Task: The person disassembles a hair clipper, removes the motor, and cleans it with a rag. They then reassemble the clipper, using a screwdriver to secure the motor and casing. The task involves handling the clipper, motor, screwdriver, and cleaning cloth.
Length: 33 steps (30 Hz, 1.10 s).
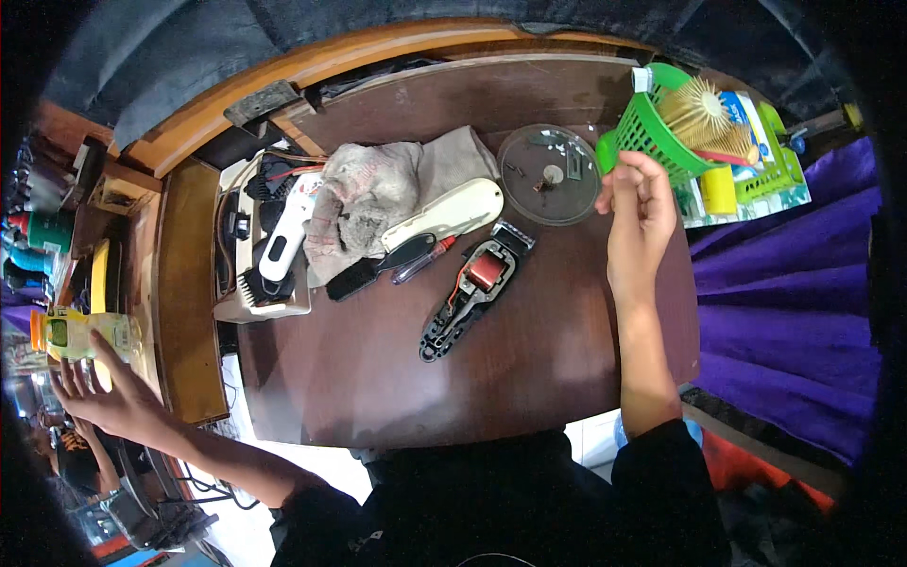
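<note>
My left hand (106, 395) is stretched out to the far left, fingers spread, beside a clear bottle (115, 331) with an orange cap. Whether it touches the bottle I cannot tell. My right hand (641, 213) is raised at the table's right side, between a round clear dish (571, 210) and a green basket (635, 135). Its fingers are loosely bent, and I see nothing in them. Small dark parts (545, 182) lie in the dish. An opened hair clipper (485, 274), its red coil and inner parts bare, lies mid-table.
Left of the clipper lie a black brush (354, 279), a red-tipped screwdriver (422, 262), a cream clipper cover (453, 213) and a crumpled towel (364, 180). A white clipper (282, 246) rests in a tray (236, 307). A purple curtain (784, 302) hangs at right.
</note>
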{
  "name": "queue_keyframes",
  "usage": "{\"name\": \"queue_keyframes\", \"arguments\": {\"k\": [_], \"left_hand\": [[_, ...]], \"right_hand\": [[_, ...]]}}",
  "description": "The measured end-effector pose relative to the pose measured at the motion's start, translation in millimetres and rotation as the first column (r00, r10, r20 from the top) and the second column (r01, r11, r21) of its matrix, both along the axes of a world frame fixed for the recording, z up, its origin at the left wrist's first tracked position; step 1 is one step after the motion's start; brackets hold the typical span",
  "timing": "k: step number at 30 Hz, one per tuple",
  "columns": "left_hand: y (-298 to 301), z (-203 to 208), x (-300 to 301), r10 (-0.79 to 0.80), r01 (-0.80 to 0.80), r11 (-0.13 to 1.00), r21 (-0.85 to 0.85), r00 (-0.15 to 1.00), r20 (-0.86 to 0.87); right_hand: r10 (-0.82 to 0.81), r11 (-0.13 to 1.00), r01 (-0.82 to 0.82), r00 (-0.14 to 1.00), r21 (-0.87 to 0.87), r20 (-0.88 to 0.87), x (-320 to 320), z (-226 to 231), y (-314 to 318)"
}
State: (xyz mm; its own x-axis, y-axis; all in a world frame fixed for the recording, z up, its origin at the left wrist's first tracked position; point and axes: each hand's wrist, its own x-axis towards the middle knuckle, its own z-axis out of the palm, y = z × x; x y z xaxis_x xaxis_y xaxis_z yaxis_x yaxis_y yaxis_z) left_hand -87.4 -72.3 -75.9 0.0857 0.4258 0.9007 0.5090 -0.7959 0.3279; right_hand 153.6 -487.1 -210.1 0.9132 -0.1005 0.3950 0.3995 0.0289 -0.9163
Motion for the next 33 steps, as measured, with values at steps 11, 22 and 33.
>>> {"name": "queue_keyframes", "arguments": {"k": [11,22,33], "left_hand": [[-127.3,-91.0,155.7,-0.776,0.635,0.572,-0.519,0.213,-0.594],[-73.1,-32.2,146.9,-0.798,0.752,0.536,-0.385,0.6,0.062],[-60.7,2.5,119.4,-0.736,0.842,0.463,-0.276,0.539,0.41]], "right_hand": [[-0.071,0.986,0.087,0.99,-0.141,0.12,4.8,-20.1,2.4],[0.028,0.994,-0.018,0.996,-0.112,0.088,-3.4,-11.1,6.9],[0.072,0.985,-0.06,0.995,-0.164,0.067,-5.0,-16.4,15.4]]}}
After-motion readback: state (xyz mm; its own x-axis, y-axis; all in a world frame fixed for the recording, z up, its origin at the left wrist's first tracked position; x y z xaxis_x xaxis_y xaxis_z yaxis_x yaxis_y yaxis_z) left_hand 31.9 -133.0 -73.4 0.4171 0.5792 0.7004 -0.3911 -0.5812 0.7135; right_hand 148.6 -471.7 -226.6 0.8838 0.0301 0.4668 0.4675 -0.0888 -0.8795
